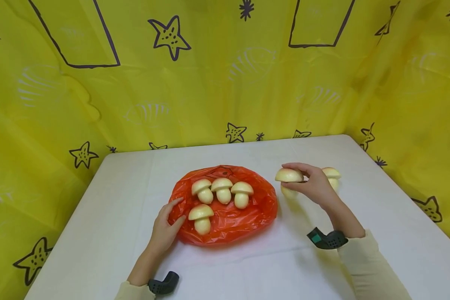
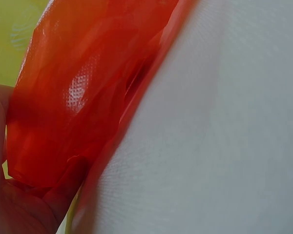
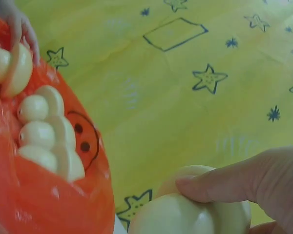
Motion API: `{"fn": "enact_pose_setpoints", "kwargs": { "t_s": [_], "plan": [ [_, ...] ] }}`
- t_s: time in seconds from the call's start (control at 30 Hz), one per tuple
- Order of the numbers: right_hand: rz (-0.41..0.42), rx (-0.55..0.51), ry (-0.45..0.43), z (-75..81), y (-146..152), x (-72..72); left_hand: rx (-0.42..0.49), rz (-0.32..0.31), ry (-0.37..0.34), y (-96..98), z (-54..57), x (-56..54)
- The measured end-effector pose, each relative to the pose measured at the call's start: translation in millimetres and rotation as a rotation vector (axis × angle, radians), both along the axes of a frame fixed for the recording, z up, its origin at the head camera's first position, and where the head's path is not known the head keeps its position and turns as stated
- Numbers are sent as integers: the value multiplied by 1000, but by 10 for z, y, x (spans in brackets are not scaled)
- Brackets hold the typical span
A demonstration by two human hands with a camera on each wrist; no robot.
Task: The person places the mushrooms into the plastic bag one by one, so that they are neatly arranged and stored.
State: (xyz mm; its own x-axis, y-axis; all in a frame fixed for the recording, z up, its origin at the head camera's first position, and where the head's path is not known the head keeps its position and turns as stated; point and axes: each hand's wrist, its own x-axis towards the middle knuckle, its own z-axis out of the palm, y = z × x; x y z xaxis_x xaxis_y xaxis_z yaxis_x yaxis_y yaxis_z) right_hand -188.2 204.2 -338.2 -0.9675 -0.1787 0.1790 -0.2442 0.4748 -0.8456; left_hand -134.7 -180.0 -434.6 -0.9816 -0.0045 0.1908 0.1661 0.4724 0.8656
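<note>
My right hand [image 1: 313, 185] pinches a toy mushroom [image 1: 289, 175] by its pale cap, thumb on one side and fingers on the other, to the right of the red plastic bag [image 1: 240, 225]. In the right wrist view the same mushroom [image 3: 173, 217] shows close up under the thumb. Several similar cream mushrooms [image 1: 222, 189] lie in the opened bag, three in a row and one nearer the front left. At the bag's left edge my left hand [image 1: 164, 229] touches the red plastic with spread fingers. The plastic partly hides that hand's fingertips in the left wrist view.
Another mushroom [image 1: 331, 176] stands behind my right hand, partly covered by it. Everything rests on a white tabletop [image 1: 135, 183]. A yellow curtain [image 1: 206, 96] with drawn stars and fish hangs along the back and sides.
</note>
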Motion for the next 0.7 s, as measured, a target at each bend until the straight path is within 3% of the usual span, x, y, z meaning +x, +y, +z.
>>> {"fn": "enact_pose_setpoints", "kwargs": {
  "t_s": [0.23,0.7],
  "plan": [
    [59,-73,-16,49,-179,71,5,-1,8,10,11,10],
    [150,-155,-84,-32,-651,59,-5,4,1,3,-10,-2]
  ]
}}
